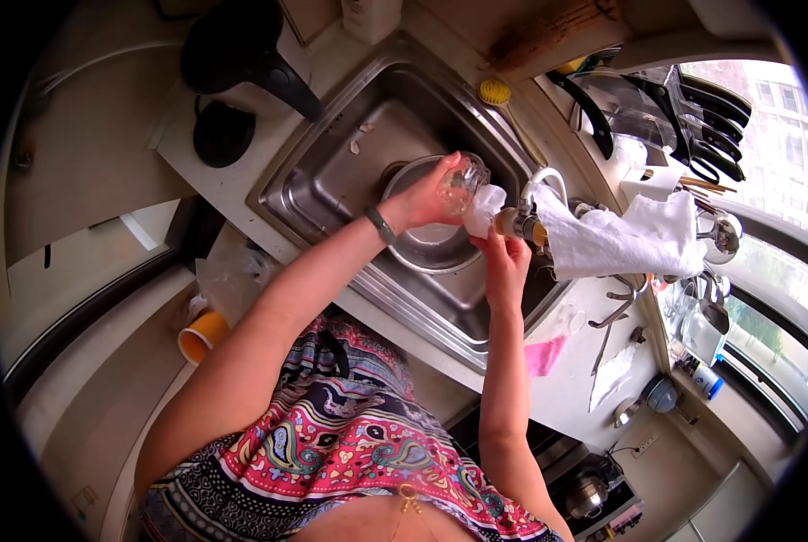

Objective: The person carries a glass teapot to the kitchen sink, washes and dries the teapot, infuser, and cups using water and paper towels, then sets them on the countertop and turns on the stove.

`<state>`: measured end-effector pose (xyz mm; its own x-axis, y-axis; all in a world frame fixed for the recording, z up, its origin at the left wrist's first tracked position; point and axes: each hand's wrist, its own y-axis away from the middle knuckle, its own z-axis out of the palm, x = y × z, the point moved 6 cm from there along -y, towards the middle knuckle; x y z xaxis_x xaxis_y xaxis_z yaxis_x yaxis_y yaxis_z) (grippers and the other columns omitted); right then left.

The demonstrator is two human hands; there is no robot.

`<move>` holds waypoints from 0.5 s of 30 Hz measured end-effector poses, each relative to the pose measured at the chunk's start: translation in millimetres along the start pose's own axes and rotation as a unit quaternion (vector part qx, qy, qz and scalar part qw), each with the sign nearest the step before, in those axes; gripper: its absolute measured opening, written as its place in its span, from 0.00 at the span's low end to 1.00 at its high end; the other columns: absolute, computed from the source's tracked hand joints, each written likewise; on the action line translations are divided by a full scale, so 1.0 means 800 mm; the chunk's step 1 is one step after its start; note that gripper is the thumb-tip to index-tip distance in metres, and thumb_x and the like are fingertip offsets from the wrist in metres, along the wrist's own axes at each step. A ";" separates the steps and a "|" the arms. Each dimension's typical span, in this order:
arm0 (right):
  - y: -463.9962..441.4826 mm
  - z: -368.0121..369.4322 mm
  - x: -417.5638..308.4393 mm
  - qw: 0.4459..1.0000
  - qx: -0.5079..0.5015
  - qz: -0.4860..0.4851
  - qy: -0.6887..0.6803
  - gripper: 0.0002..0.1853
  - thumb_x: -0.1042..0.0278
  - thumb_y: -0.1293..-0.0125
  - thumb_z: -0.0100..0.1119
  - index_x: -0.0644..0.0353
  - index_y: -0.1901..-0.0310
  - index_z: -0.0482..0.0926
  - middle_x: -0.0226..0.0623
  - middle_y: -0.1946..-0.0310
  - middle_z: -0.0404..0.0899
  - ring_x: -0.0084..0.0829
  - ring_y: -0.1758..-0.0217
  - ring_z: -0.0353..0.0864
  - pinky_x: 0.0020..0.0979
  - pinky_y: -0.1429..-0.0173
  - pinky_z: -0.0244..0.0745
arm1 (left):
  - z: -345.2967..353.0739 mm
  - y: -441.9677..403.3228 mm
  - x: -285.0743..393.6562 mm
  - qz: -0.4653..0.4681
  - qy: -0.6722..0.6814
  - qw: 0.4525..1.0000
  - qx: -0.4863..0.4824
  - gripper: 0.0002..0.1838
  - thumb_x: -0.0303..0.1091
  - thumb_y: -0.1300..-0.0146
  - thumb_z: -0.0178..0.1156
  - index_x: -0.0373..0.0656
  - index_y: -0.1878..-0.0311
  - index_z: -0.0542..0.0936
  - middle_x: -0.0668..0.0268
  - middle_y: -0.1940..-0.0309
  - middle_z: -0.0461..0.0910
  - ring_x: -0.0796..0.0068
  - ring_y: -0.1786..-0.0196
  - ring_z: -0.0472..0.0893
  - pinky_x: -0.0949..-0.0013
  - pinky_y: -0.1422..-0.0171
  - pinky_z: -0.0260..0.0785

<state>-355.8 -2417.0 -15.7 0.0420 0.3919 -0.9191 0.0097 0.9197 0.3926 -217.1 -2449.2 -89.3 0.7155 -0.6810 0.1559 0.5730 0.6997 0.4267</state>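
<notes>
My left hand [427,197] is wrapped round a clear glass jar [465,175] above the sink. Close to the jar's lower right side is a white piece [483,210], whose kind I cannot make out. My right hand [507,260] has its fingers pinched together at the white piece and the end of the faucet [519,224]; what they grip is hidden. Under my hands, a round metal bowl [440,262] sits in the stainless steel sink [332,185]. A white cloth [616,237] hangs over the faucet's body.
A black-handled kettle [241,59] stands left of the sink beside a round black base [223,133]. Several black-handled knives [716,122] stand by the window. A yellow scrubber [493,92] rests on the sink's back edge, and a pink cloth [543,356] lies at its right.
</notes>
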 end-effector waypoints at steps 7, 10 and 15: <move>-0.010 0.035 -0.017 0.963 0.015 -0.181 0.198 0.12 0.71 0.39 0.68 0.70 0.58 0.80 0.32 0.62 0.81 0.23 0.65 0.80 0.27 0.61 0.77 | 0.033 0.018 -0.013 0.014 -0.004 1.000 0.007 0.34 0.69 0.34 0.41 0.58 0.33 0.62 0.63 0.45 0.77 0.67 0.46 0.78 0.57 0.43 0.69; -0.035 0.003 0.011 0.998 0.017 -0.052 -0.041 0.13 0.70 0.38 0.66 0.68 0.55 0.80 0.32 0.60 0.81 0.22 0.63 0.78 0.27 0.59 0.76 | 0.024 0.009 -0.015 0.050 -0.007 0.999 0.003 0.37 0.70 0.35 0.41 0.58 0.29 0.58 0.62 0.39 0.72 0.65 0.41 0.75 0.54 0.39 0.68; -0.037 -0.015 -0.018 0.952 0.014 -0.180 0.249 0.13 0.71 0.35 0.61 0.67 0.51 0.79 0.33 0.60 0.80 0.22 0.61 0.78 0.25 0.57 0.74 | 0.014 0.019 -0.012 0.034 -0.033 0.998 0.036 0.35 0.69 0.36 0.46 0.61 0.32 0.61 0.64 0.40 0.71 0.63 0.40 0.73 0.50 0.37 0.66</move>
<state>-368.5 -2449.7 -14.5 -0.4473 0.0221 -0.8941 -0.0388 0.9983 0.0440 -219.7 -2434.7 -74.2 0.7226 -0.6471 0.2430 0.4929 0.7289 0.4751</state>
